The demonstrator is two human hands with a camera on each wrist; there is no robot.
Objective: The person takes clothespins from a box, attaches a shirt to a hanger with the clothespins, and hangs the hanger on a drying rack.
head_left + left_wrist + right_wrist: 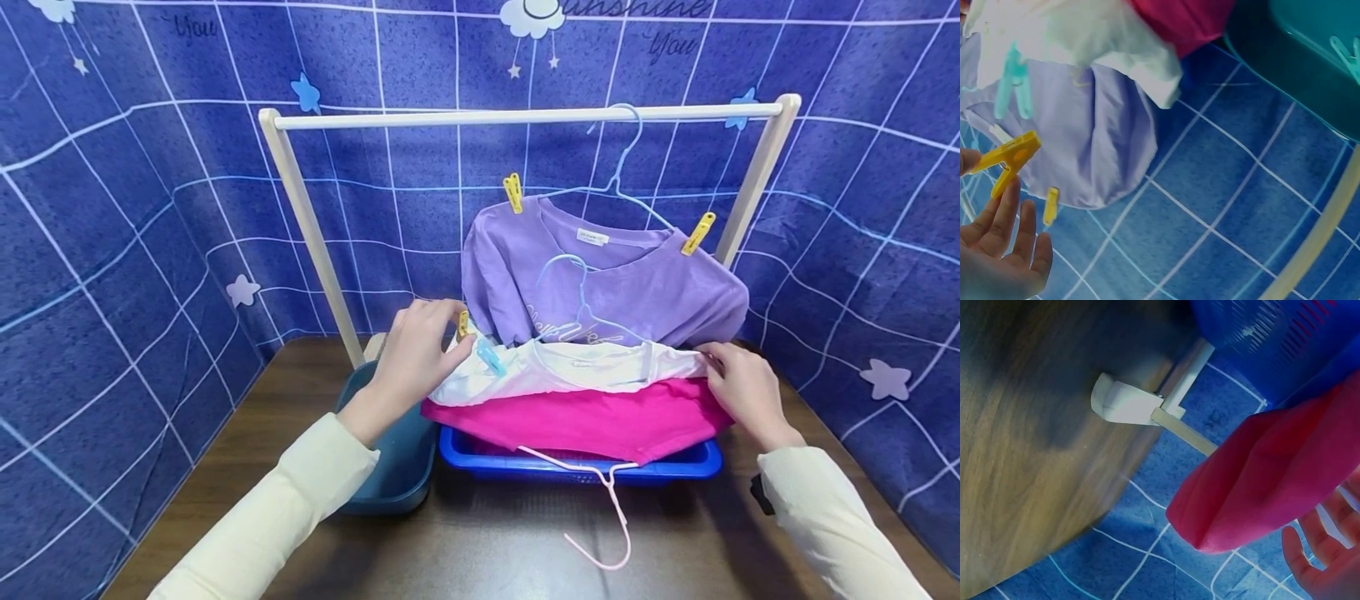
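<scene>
Pinching a yellow clothespin (462, 324) in the left hand (423, 342), just left of the blue clothespin (492, 358) on the white shirt (517, 372), spread crosswise between both hands, while gripping that shirt's right end with the right hand (746, 387).

Grid-lined blue backdrop (420, 218) with printed stars (888, 380) and clouds (531, 20) — a brown wooden table (487, 537) before it.

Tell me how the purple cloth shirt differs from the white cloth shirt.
The purple cloth shirt hangs from the white rail; the white cloth shirt does not, spread low over bright pink fabric. The purple cloth shirt shows two yellow plastic clips, the white cloth shirt one light-blue plastic clip. Both have light-blue hangers.
</scene>
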